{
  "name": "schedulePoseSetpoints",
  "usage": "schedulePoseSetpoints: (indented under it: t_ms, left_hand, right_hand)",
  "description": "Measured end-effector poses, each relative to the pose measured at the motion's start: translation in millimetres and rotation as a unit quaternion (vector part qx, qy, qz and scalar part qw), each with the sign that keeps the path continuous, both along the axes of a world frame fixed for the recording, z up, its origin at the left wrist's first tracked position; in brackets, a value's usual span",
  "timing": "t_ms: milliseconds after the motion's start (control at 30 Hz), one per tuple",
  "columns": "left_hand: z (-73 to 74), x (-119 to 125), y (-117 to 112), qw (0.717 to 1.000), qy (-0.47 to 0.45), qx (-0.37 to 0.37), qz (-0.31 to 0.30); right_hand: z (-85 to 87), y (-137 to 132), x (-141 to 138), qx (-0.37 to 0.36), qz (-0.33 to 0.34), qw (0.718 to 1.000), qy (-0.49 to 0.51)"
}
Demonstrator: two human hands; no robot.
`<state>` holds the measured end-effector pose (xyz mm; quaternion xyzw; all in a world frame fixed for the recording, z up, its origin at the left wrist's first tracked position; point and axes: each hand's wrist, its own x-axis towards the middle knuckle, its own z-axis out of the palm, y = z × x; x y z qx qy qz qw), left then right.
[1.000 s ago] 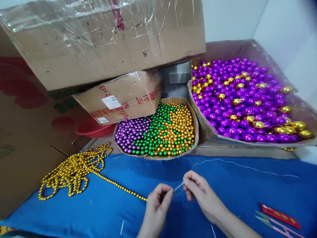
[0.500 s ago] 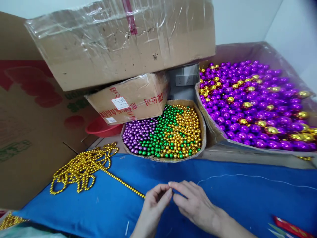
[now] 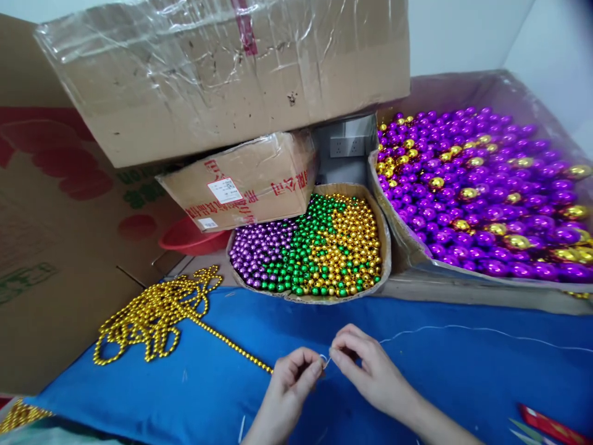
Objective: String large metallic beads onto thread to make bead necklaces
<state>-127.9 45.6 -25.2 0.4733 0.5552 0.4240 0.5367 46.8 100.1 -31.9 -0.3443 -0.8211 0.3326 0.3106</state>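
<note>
My left hand point(image 3: 291, 386) is closed in a pinch over the blue cloth point(image 3: 222, 389). A small loop of white string point(image 3: 325, 360) shows at its fingertips. A strand of gold beads point(image 3: 231, 343) runs from the left and disappears at this hand. My right hand point(image 3: 365, 368), just to the right, pinches the same string between thumb and finger. Behind it a thin white string point(image 3: 463, 326) trails off across the cloth to the right edge. Further left, the gold strand joins a looped heap of gold bead strands point(image 3: 152, 315).
A carton of purple, green and gold beads point(image 3: 315, 253) stands behind my hands. A larger box of purple and gold balls point(image 3: 477, 204) is at right. Cardboard boxes point(image 3: 250, 86) are stacked above a red basin point(image 3: 192, 240). A red object point(image 3: 551, 426) lies at front right.
My right hand has drawn slightly away from my left, its fingers now pinched, and a loop of string shows between them. The view has shifted a little.
</note>
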Motion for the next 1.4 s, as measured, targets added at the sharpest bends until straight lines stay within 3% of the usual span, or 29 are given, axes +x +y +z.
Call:
schedulePoseSetpoints:
  t_ms: [200,400,533,667,800,933,1067,1167,1267,1400]
  left_hand:
    - [-2.4,3.2,0.2,0.999,-0.007,-0.027,-0.034]
    - [-4.1,8.8,0.6,0.997,-0.019,-0.012,0.071]
    - [-10.2,12.1,-0.2,0.997,0.001,0.024,0.077]
    - [-11.0,12.0,-1.6,0.995,0.059,0.066,0.049]
    - [-11.5,9.6,-2.3,0.970,0.178,0.164,0.002]
    - [-14.3,11.8,-2.0,0.947,0.232,0.223,0.002]
    - [-12.4,18.4,-0.2,0.957,0.237,0.163,0.049]
    - [-11.4,20.7,2.2,0.985,0.131,0.078,0.075]
    - [-13.7,19.9,4.2,0.995,0.033,0.007,0.098]
    - [-18.5,18.0,5.1,0.994,0.049,0.025,0.094]
  right_hand:
    - [2.6,7.4,-6.8,0.017,0.031,0.999,-0.009]
    - [-8.4,-7.3,-7.7,0.138,-0.061,0.988,-0.015]
    - [-16.6,-18.8,-12.4,0.226,-0.099,0.968,-0.038]
    - [-17.7,-18.2,-14.4,0.235,-0.119,0.963,-0.055]
    - [-10.4,-12.4,-12.6,0.190,-0.096,0.974,-0.080]
    - [-6.6,-11.3,-14.2,0.156,-0.090,0.980,-0.085]
    - [-11.6,-15.3,-18.7,0.084,-0.114,0.990,-0.023]
    - [-16.3,-16.8,-21.6,-0.015,-0.128,0.989,0.068]
    - [-17.3,-14.8,-24.5,-0.145,-0.136,0.964,0.179]
    - [-10.1,-10.3,-25.8,-0.260,-0.127,0.912,0.290]
